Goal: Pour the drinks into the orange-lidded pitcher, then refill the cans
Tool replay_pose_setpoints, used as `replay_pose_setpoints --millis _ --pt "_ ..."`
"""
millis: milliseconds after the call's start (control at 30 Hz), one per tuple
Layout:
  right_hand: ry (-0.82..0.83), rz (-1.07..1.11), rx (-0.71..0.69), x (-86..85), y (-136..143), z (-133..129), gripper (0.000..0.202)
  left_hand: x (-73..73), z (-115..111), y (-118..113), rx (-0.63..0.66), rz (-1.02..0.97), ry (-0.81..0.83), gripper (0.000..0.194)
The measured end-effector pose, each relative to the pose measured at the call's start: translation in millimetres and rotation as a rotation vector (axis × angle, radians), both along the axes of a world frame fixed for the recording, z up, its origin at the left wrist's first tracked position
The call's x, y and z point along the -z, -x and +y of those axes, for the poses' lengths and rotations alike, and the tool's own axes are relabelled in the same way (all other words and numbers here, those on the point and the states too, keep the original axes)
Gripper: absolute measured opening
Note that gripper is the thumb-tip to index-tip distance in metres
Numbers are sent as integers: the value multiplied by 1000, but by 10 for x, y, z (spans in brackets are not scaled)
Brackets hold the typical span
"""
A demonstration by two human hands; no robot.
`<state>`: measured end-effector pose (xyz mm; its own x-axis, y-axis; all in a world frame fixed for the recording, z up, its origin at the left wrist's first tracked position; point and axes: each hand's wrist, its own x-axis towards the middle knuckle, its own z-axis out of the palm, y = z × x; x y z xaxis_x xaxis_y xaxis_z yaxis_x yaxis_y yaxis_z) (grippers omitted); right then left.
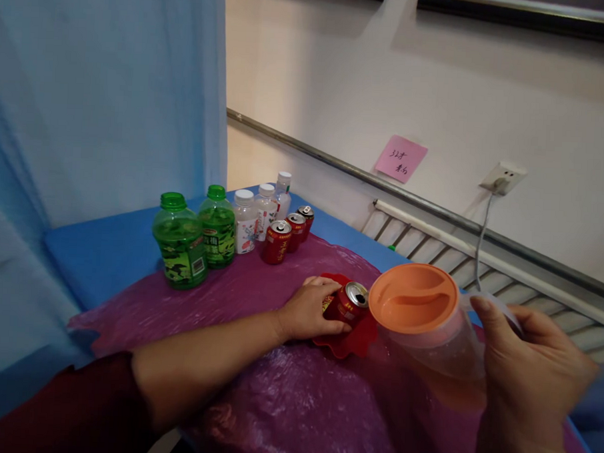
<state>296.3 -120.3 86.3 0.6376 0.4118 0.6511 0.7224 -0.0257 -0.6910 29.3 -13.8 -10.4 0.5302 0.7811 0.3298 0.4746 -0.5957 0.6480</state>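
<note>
My left hand (pixel 311 312) is wrapped round an opened red drink can (pixel 346 307), whose silver top faces up and leans slightly to the right. Under the can lies a red wavy-edged funnel or dish (pixel 339 343); its exact kind is partly hidden. My right hand (pixel 531 360) grips the handle of a clear plastic pitcher (pixel 431 366) with an orange lid (pixel 413 299). The pitcher holds some pale brownish liquid and tilts to the left, its lid close beside the can's top. I see no stream of liquid between them.
Behind my left hand stand several red cans (pixel 277 244), clear white-capped bottles (pixel 245 224) and two green bottles (pixel 179 244). Purple plastic sheeting (pixel 294 400) covers part of the blue table (pixel 116 235). A radiator (pixel 431 249), a plugged-in cord (pixel 480 241) and a blue curtain (pixel 107 98) border it.
</note>
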Motion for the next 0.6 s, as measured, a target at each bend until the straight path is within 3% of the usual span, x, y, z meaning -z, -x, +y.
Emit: replay_pose_setpoints --millis 600 --pt "56 -7 2 -69 66 -42 51 12 -11 0 -15 -6 19 76"
